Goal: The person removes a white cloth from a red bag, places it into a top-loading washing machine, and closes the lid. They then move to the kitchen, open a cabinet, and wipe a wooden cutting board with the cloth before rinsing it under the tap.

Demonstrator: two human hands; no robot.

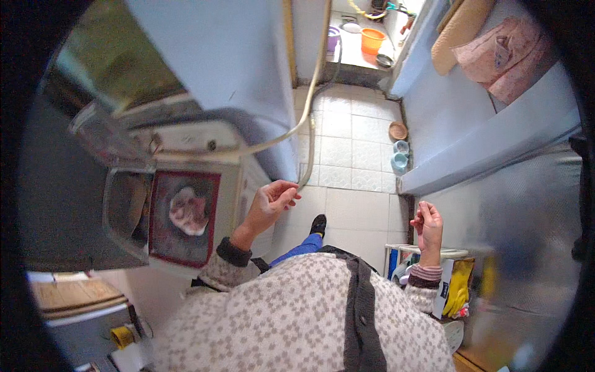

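My left hand [274,204] is raised beside a white washing machine [197,132], its fingers curled with nothing visible in them. A maroon-framed opening [216,204] in the machine's top shows a pink and white item [188,211], perhaps wet cloth. A clear plastic lid [109,209] stands at its far side. On the right, my right hand [427,225] hangs in the air with thumb and fingertips together, holding nothing that I can see. It is above a white rack [453,252] and near a box with a yellow rubber glove [458,288].
A pale hose [304,118] runs from the machine towards a raised doorway with an orange bucket [373,42] and a purple bucket [333,39]. Bowls [399,162] and a basket [397,130] line the right wall. Pink fabric [506,56] hangs above. My shoe [318,225] rests on tiles.
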